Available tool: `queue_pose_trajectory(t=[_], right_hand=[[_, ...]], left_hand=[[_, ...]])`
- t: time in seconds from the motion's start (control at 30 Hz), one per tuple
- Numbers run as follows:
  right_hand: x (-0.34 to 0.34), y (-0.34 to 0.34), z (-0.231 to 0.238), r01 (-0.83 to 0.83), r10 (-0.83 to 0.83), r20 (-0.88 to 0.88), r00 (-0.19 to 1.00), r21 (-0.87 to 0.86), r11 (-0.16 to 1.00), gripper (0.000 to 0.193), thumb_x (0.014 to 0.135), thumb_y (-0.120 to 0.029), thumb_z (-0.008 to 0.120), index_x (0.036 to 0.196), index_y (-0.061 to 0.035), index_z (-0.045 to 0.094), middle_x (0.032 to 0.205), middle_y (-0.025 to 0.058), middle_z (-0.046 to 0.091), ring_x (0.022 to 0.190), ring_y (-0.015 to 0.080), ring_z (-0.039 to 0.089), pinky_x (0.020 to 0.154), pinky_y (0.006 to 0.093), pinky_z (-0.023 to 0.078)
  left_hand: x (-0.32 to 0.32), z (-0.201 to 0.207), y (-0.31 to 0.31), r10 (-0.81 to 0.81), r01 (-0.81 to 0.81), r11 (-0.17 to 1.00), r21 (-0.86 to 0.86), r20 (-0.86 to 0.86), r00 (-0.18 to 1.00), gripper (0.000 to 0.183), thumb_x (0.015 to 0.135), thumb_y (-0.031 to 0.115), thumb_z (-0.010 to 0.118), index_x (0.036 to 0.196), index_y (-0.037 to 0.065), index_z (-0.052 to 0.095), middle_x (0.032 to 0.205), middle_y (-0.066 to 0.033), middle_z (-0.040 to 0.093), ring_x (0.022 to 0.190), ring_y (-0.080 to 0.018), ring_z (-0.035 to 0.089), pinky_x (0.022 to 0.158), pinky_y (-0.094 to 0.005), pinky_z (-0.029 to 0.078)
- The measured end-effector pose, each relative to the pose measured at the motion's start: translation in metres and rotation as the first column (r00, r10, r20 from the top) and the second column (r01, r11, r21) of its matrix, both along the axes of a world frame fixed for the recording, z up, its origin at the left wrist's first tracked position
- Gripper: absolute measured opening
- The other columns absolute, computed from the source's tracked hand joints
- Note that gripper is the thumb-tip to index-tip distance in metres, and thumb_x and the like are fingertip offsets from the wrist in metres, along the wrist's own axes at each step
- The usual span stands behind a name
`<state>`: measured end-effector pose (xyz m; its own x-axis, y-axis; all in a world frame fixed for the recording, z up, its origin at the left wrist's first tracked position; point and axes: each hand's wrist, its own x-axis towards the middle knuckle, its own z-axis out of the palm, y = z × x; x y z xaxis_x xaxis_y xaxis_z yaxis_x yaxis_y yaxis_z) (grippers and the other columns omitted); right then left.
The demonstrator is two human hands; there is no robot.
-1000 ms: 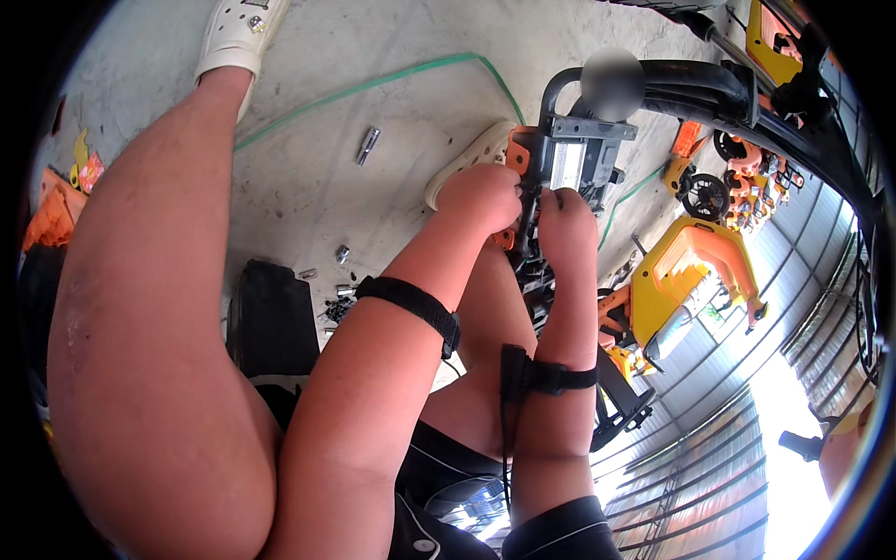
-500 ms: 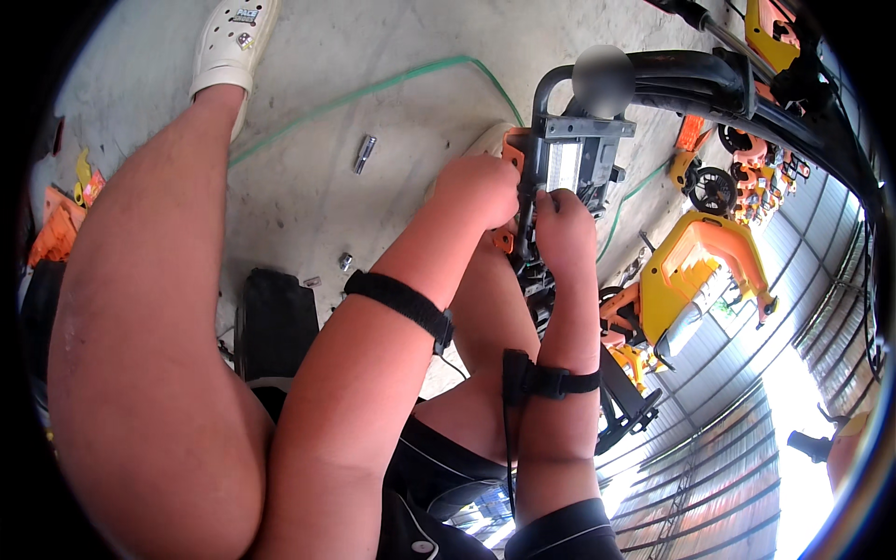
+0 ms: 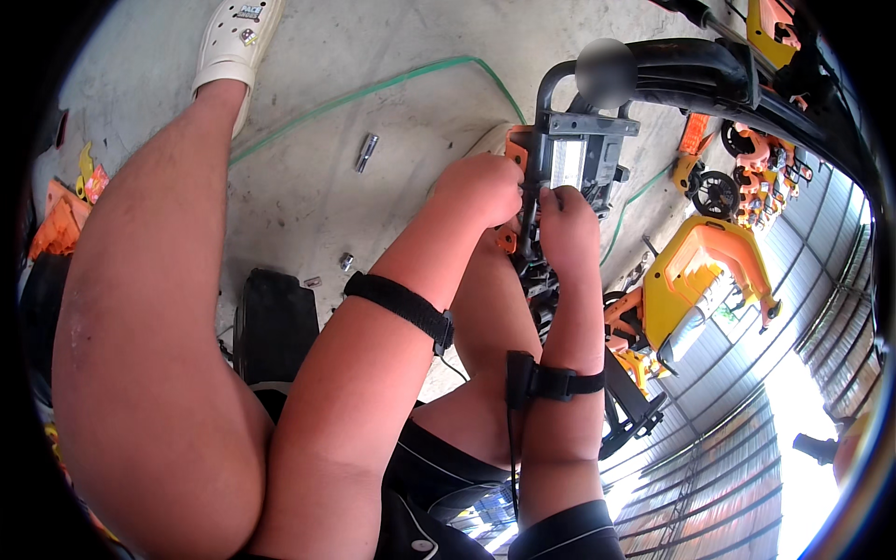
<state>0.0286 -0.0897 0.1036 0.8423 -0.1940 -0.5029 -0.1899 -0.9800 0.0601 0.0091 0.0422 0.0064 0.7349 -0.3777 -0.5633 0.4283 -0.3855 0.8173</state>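
Both my hands are up against a black metal frame (image 3: 571,124) that holds a box-shaped unit with a white label panel (image 3: 567,163). My left hand (image 3: 485,187) is closed at the frame's left side, just below an orange bracket (image 3: 516,142); its fingertips and whatever they grip are hidden. On the other side, my right hand (image 3: 567,224) is curled shut at the lower edge of the label panel. A small dark bit shows by its thumb, too little to name. Another orange piece (image 3: 506,240) sits below the left hand.
A silver socket (image 3: 367,153) and a smaller one (image 3: 346,261) lie on the concrete floor, with a green hose (image 3: 373,87) behind. A black padded piece (image 3: 276,322) lies near my left forearm. Yellow vehicle bodywork (image 3: 677,280) stands at right; thick black tubing (image 3: 691,75) runs overhead.
The whole view has shifted slightly. Both hands stay closed at the same spots on the frame, with no clear movement against it.
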Motion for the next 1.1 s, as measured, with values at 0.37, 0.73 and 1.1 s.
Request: queue_pose_trajectory(t=[0.37,0.73,1.1], right_hand=[[0.000,-0.005,0.000,-0.019,0.019,0.001,1.000,0.043,0.999,0.035,0.101,-0.033,0.060,0.103,0.0001,0.071,0.093,0.0269,0.073,0.093,0.0477,0.070,0.081,0.0518,0.055],[-0.004,-0.004,-0.002,-0.003,0.000,0.048,0.999,0.062,0.998,0.035,0.102,-0.031,0.060,0.102,0.0028,0.070,0.085,0.0209,0.072,0.084,0.0394,0.070,0.078,0.0451,0.052],[-0.006,-0.006,-0.002,0.004,-0.006,0.033,0.999,0.065,0.998,0.035,0.102,-0.030,0.060,0.104,0.0026,0.070,0.085,0.0185,0.072,0.082,0.0355,0.070,0.077,0.0432,0.052]], left_hand=[[-0.006,0.001,-0.005,0.017,-0.023,0.997,-0.071,-0.076,0.997,0.025,0.098,0.029,0.061,0.106,0.012,0.077,0.106,-0.0128,0.076,0.103,-0.0352,0.071,0.088,-0.0482,0.056],[-0.010,-0.017,-0.015,0.044,-0.119,0.957,-0.263,-0.274,0.961,0.033,0.102,0.032,0.058,0.113,0.006,0.075,0.116,-0.0190,0.073,0.110,-0.0375,0.069,0.093,-0.0478,0.053],[0.006,0.003,0.005,-0.068,0.072,0.994,0.081,-0.050,0.996,0.024,0.098,0.030,0.063,0.104,0.013,0.078,0.104,-0.0113,0.076,0.101,-0.0326,0.072,0.085,-0.0450,0.057]])
